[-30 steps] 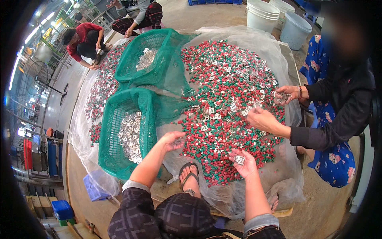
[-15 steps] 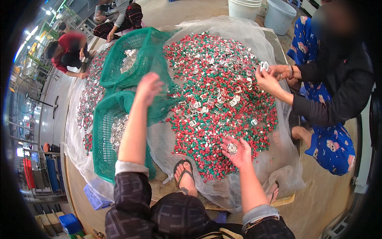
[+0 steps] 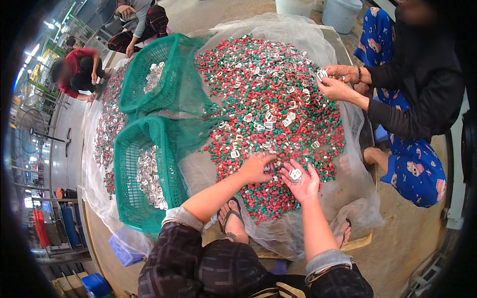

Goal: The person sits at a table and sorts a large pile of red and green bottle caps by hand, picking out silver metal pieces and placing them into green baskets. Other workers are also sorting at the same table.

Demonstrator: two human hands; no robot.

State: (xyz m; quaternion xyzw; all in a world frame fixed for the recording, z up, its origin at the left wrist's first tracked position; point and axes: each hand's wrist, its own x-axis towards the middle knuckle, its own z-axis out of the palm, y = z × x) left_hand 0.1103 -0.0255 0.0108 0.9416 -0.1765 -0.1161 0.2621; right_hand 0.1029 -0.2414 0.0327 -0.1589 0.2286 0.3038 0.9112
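A big heap of small red and green pieces mixed with silver metal clips lies on a clear plastic sheet. My left hand rests palm down on the near edge of the heap, fingers curled over pieces. Beside it my right hand is palm up, holding a few silver clips. A green mesh basket with silver clips inside stands to my left; a second one stands beyond it.
A person in a black top and blue patterned trousers sits at the right, both hands picking at the heap. Two more people crouch at the far left by another heap. White buckets stand at the top. My sandalled foot is below.
My left hand reached out over the near green basket, then came back to the heap beside my right hand. My right hand stayed at the heap's near edge with clips in its palm.
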